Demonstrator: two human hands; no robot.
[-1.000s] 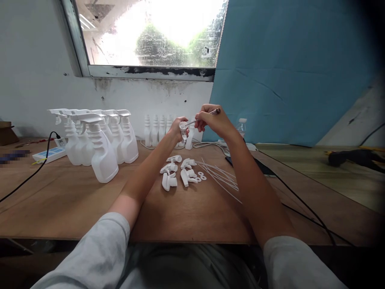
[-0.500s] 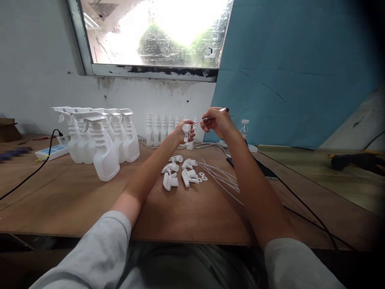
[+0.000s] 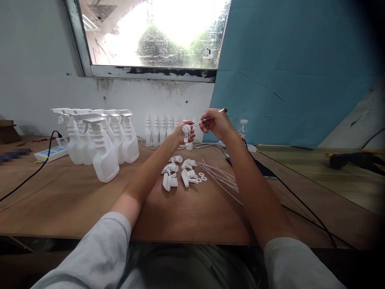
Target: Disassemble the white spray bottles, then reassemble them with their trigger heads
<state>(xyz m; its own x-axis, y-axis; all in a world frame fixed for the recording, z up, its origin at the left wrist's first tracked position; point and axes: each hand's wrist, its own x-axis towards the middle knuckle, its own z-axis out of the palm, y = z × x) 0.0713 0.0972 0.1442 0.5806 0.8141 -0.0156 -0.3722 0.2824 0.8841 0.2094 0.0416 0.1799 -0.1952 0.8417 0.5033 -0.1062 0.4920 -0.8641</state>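
Note:
Above the table, my left hand (image 3: pixel 182 131) is closed around a white trigger spray head (image 3: pixel 186 130), its round collar facing me. My right hand (image 3: pixel 215 121) grips a thin screwdriver-like tool (image 3: pixel 222 111); its metal shaft slants down to the left and its tip is at the opening of the collar. Whether the tip touches anything inside is too small to see. Below my hands lie several more spray heads (image 3: pixel 170 182), a few small white washers (image 3: pixel 203 178) and a loose bunch of thin white tubes (image 3: pixel 221 176).
Assembled white spray bottles (image 3: pixel 106 160) stand in a group at left. Behind my hands, a row of bottles without heads (image 3: pixel 155 132) lines the wall. A power strip (image 3: pixel 51 153), black cables (image 3: pixel 303 206), a dark flat device (image 3: pixel 266 171) and a clear bottle (image 3: pixel 243 127) are also there.
The tool's tip has moved slightly left and down, from the collar's edge into its opening. My right hand shifted a little with it, while my left hand stays nearly still.

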